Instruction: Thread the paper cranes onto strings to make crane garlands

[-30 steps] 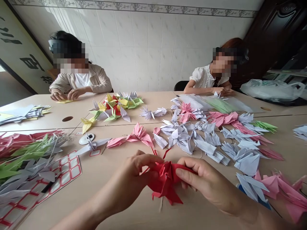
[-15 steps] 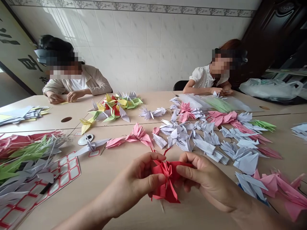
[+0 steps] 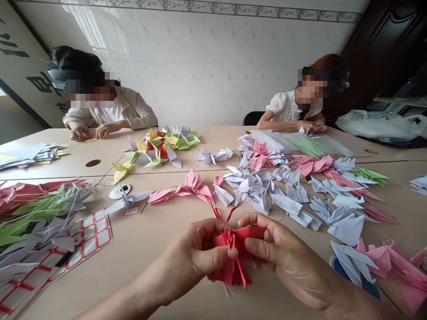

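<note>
red crane (image 3: 233, 255): low centre, just above the counter (image 3: 156, 235), pinched between both hands. left hand (image 3: 196, 255) fingers closed on its left side; right hand (image 3: 283, 255) fingers closed on its right, thumb on top. crane's middle hidden by the thumbs. plastic bag (image 3: 380, 126), far right: contents unclear. label sheet (image 3: 66, 253) cut off at the left edge. pale cranes (image 3: 287, 200) lie beyond.
</note>
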`<state>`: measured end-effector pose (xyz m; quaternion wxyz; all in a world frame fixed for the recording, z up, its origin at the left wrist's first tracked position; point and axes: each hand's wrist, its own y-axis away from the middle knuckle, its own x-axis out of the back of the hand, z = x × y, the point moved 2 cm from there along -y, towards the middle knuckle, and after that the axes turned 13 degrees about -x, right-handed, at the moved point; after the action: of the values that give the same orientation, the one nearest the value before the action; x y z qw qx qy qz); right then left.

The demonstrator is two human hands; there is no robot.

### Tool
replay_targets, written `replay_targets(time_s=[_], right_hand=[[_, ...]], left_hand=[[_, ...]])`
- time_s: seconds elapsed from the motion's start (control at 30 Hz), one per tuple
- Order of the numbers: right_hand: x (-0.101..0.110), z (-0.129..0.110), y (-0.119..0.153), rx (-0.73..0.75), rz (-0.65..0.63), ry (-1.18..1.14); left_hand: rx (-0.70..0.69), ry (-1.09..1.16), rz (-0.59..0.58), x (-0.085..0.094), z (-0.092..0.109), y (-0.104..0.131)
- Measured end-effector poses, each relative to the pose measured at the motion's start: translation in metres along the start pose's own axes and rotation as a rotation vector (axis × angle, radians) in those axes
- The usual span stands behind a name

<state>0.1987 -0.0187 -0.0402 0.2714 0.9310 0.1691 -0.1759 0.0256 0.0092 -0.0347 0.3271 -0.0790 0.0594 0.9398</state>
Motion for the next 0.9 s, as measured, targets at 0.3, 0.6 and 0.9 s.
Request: replay_targets(time_s=[0.3, 0.6, 0.9], right_hand=[[0.0000, 0.0025, 0.0019, -0.062, -0.122, -0.156], [-0.0069, 0.0033, 0.0054, 0.049, -0.045, 0.164], [-0.0002, 0.0037, 0.0031, 0.112, 0.087, 0.224]], left_hand=[[0.011, 0.102, 0.017, -0.0038, 0.0008, 0.0034], [-0.017, 0.057, 0.042, -0.0059, -0.0024, 0.0012], [0.018, 0.081, 0.011, -0.0046, -0.0034, 0.0019]])
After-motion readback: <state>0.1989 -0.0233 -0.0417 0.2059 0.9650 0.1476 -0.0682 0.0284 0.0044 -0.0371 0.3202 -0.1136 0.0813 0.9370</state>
